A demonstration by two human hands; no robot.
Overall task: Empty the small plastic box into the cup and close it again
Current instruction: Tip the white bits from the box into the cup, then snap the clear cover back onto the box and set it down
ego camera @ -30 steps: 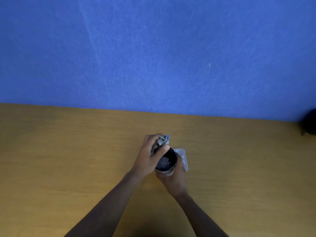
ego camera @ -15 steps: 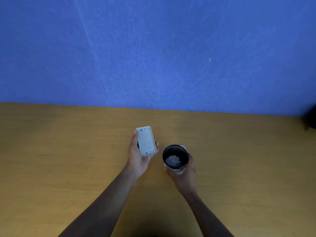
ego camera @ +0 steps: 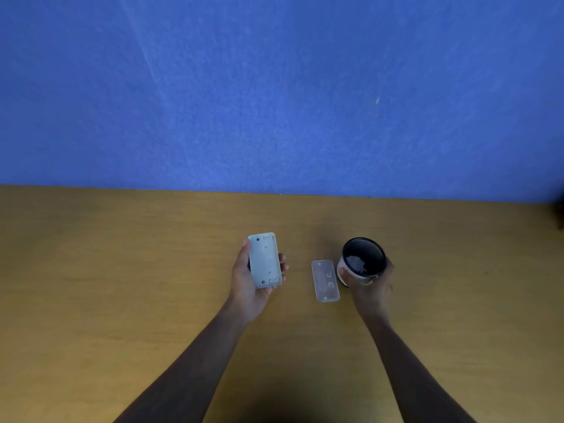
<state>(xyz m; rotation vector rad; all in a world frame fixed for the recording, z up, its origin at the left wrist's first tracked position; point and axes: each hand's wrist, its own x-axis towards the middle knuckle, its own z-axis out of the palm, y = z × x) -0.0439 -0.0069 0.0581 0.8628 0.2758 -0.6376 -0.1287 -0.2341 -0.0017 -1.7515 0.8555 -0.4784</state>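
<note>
Box (ego camera: 265, 260) sits open side up in my left hand (ego camera: 248, 280), apparently emptied; my right hand (ego camera: 370, 285) grips the cup (ego camera: 361, 261) on the bench (ego camera: 122, 270). Its lid (ego camera: 325, 280) lies between them; I should release the cup, then align the lid squarely and press evenly.

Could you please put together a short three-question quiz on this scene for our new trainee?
1. Which hand holds the small plastic box?
2. True or false: the lid is already back on the box.
3. The pale contents now lie in the ___.

Key:
1. The left hand; the right hand grips the cup.
2. False; the lid lies flat on the table, between box and cup.
3. Cup.
</note>
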